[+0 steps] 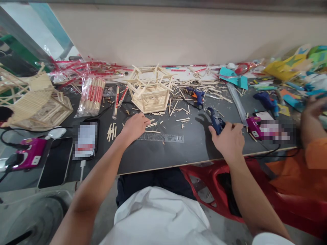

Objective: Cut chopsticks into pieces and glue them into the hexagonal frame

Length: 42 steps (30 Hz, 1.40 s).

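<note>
My left hand [135, 127] is closed at the near side of a stick-built model [149, 93], its fingertips by some short wooden sticks [151, 125]; what it holds, if anything, is too small to make out. Below its fingers lies a clear ruler [166, 137]. Over the right part of the table my right hand [229, 139] grips a dark blue tool [216, 121], which looks like cutters or pliers, with its head pointing away from me. Several cut sticks [111, 132] lie left of my left hand.
Packaged chopsticks [91, 95], a phone [85, 140] and a larger stick model [38, 102] stand at left. A blue glue gun [198, 96] lies behind my right hand. Another person's hand [314, 110] is at far right, beside a purple power block [258, 128].
</note>
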Motion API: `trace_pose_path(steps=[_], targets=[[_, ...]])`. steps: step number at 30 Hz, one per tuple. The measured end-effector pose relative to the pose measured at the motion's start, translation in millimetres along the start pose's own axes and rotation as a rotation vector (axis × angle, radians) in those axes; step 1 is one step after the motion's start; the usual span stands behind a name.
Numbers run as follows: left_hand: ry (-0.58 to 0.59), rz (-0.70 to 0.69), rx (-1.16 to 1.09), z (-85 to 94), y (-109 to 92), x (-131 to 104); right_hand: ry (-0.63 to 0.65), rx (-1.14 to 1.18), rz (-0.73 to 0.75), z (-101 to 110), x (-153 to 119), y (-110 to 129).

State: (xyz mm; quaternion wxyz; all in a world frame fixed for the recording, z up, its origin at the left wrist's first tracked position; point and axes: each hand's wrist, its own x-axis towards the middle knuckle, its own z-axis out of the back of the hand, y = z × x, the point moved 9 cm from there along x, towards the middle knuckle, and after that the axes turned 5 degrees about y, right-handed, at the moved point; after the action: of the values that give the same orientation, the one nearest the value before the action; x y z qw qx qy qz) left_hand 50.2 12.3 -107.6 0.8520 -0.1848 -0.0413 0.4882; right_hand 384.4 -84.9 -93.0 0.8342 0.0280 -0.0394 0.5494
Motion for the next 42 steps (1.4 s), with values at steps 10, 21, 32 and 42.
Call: trace_pose_path(steps=[10, 21, 32, 42], targets=[[0.028, -0.033, -0.024, -1.7, -1, 2, -0.017, 0.097, 0.144, 0, 9, 32], [-0.008, -0.157, -0.163, 0.1, -8, 4, -0.088, 0.102, 0.998, -4, 40, 188], [-0.136, -0.064, -0.588, 15.0, -3, -3, -0.254, 0.135, 1.178, 23, -1, 205], [0.005, -0.094, -0.753, 2.0, -10, -1, -0.098, 0.513, 1.073, 39, -9, 222]])
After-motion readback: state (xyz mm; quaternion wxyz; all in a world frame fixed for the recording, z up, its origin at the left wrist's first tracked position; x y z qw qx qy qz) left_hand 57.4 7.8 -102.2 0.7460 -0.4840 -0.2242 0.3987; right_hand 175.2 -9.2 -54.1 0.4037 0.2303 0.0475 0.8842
